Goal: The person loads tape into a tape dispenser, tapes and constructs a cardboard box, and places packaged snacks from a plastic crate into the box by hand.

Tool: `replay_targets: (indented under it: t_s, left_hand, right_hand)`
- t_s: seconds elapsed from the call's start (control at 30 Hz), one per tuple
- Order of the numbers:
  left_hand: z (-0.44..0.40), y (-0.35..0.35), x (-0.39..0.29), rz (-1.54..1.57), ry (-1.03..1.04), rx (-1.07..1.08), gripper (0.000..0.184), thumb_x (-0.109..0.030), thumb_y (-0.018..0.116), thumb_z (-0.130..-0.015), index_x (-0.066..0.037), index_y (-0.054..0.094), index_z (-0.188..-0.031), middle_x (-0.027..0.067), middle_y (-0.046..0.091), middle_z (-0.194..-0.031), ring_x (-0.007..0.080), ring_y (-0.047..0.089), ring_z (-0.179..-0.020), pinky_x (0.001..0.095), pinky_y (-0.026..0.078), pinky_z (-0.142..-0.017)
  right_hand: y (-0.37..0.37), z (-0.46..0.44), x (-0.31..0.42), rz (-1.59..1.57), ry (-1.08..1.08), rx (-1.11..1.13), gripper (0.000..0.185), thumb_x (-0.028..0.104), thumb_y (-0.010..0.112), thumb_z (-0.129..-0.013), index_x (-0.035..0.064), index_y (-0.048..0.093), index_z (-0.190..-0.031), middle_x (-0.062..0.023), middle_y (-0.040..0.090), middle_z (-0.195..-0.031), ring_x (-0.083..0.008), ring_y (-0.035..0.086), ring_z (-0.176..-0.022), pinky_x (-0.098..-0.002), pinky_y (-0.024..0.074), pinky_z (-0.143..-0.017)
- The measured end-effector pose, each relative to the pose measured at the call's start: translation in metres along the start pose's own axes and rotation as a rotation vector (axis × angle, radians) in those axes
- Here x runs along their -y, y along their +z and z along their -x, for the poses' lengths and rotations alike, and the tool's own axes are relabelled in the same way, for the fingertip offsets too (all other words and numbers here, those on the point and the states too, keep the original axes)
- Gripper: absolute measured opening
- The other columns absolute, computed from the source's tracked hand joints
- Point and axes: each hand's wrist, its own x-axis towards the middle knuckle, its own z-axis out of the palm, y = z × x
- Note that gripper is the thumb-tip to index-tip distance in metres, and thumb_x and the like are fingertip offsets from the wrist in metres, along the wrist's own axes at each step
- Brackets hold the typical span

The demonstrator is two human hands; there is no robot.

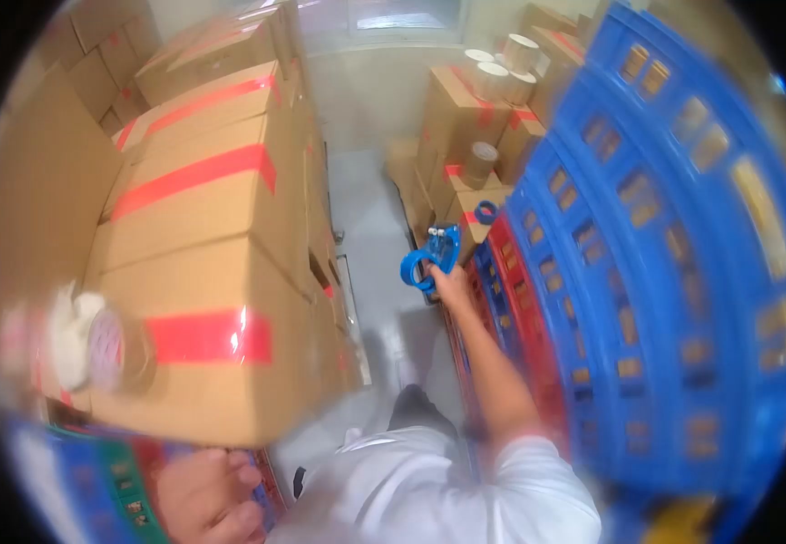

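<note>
My right hand (450,284), arm stretched forward, is closed on a blue tape dispenser (431,259) beside the stacked crates. The dispenser has a round ring at its left end and a small white part on top. At the lower left, my left hand (210,494) is blurred, with its fingers loosely bent and apart. I see nothing held in it. It is nearest to a large carton (203,390) sealed with red tape, and to a green crate (126,480). A roll of tape (107,340) lies on that carton beside a whitish crumpled thing (68,335).
Tall blue crates (647,272) stand close on my right, with a red crate (524,299) among them. More cartons (465,109) at the back hold white rolls (493,80), a tape roll (481,165) and a blue ring (485,212). A grey floor strip (366,218) runs between the stacks.
</note>
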Motion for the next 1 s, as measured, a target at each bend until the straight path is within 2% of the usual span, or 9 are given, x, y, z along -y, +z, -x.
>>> replay_targets:
  t_s: [0.1, 0.17, 0.23, 0.3, 0.37, 0.73, 0.8, 0.9, 1.0]
  left_hand:
    - [-0.05, 0.019, -0.002, 0.024, -0.12, 0.047, 0.041, -0.041, 0.059, -0.101, -0.005, 0.06, -0.122, 0.0152, 0.071, -0.09, 0.0347, 0.07, -0.084, 0.0514, 0.055, -0.078]
    - [-0.085, 0.03, 0.003, 0.017, -0.395, 0.358, 0.06, -0.048, 0.066, -0.091, 0.01, 0.071, -0.107, 0.0247, 0.074, -0.092, 0.0457, 0.072, -0.096, 0.053, 0.058, -0.086]
    - [-0.084, 0.045, 0.012, -0.065, -0.349, 0.423, 0.044, -0.044, 0.063, -0.097, -0.002, 0.064, -0.112, 0.0175, 0.072, -0.091, 0.0372, 0.071, -0.089, 0.0496, 0.055, -0.078]
    - [-0.09, 0.056, 0.014, -0.132, -0.478, 0.505, 0.046, -0.045, 0.066, -0.095, -0.001, 0.066, -0.108, 0.0188, 0.072, -0.09, 0.0397, 0.071, -0.092, 0.0496, 0.056, -0.079]
    - [-0.088, 0.061, 0.011, -0.168, -0.549, 0.446, 0.046, -0.045, 0.066, -0.094, -0.001, 0.066, -0.108, 0.0189, 0.072, -0.088, 0.0401, 0.07, -0.092, 0.0499, 0.056, -0.079]
    - [-0.096, 0.073, 0.013, -0.264, -0.654, 0.398, 0.034, -0.02, 0.062, -0.092, 0.01, 0.068, -0.106, 0.0241, 0.074, -0.093, 0.0439, 0.073, -0.085, 0.0503, 0.06, -0.076]
    - [-0.062, 0.07, 0.024, -0.298, -0.226, 0.272, 0.033, -0.02, 0.059, -0.093, 0.012, 0.066, -0.1, 0.0226, 0.073, -0.085, 0.0433, 0.073, -0.084, 0.0483, 0.061, -0.071]
    - [-0.054, 0.069, 0.033, -0.27, -0.135, 0.228, 0.032, -0.021, 0.058, -0.094, 0.008, 0.064, -0.105, 0.024, 0.073, -0.087, 0.043, 0.074, -0.082, 0.0481, 0.062, -0.069]
    - [-0.086, 0.062, 0.015, -0.258, -0.538, 0.406, 0.033, -0.022, 0.059, -0.094, -0.003, 0.064, -0.121, 0.0292, 0.071, -0.103, 0.0424, 0.074, -0.079, 0.051, 0.062, -0.071]
  right_hand:
    - [-0.003, -0.105, -0.004, -0.031, -0.115, -0.051, 0.039, 0.031, 0.07, -0.083, -0.0007, 0.07, -0.105, -0.0233, 0.072, -0.102, -0.0371, 0.07, -0.098, -0.046, 0.0532, -0.088]
    - [-0.007, -0.176, -0.027, 0.251, -0.055, -0.176, 0.044, 0.031, 0.07, -0.083, -0.0031, 0.069, -0.11, -0.0279, 0.07, -0.115, -0.0415, 0.068, -0.107, -0.0489, 0.0521, -0.093]
    - [-0.035, -0.231, 0.0, 0.641, 0.186, 0.098, 0.046, 0.031, 0.07, -0.083, -0.0045, 0.07, -0.112, -0.0322, 0.059, -0.135, -0.0428, 0.066, -0.113, -0.049, 0.0519, -0.096]
    - [-0.045, -0.282, -0.039, 0.612, -0.133, -0.013, 0.044, 0.032, 0.071, -0.084, -0.0039, 0.072, -0.111, -0.0323, 0.045, -0.15, -0.0441, 0.066, -0.112, -0.0499, 0.0522, -0.096]
    - [-0.054, -0.306, -0.012, 0.747, -0.041, 0.018, 0.044, 0.034, 0.073, -0.085, -0.004, 0.074, -0.106, -0.03, 0.039, -0.155, -0.0444, 0.066, -0.111, -0.0499, 0.0523, -0.097]
    - [-0.065, -0.386, -0.038, 0.964, 0.05, 0.108, 0.038, 0.027, 0.075, -0.084, -0.0045, 0.074, -0.105, -0.0312, 0.045, -0.149, -0.0455, 0.066, -0.11, -0.0496, 0.0529, -0.097]
    - [-0.064, -0.387, -0.041, 0.938, 0.034, 0.105, 0.036, 0.025, 0.075, -0.085, -0.005, 0.074, -0.103, -0.0323, 0.045, -0.147, -0.0463, 0.066, -0.107, -0.0501, 0.0527, -0.096]
    - [-0.063, -0.375, -0.042, 0.908, -0.009, -0.038, 0.033, 0.024, 0.074, -0.086, -0.0057, 0.073, -0.1, -0.0338, 0.053, -0.137, -0.0475, 0.065, -0.106, -0.0505, 0.0521, -0.096]
    - [-0.052, -0.36, -0.049, 0.864, -0.148, -0.178, 0.032, 0.024, 0.073, -0.088, -0.0064, 0.072, -0.096, -0.0326, 0.06, -0.124, -0.0482, 0.064, -0.106, -0.0505, 0.0522, -0.094]
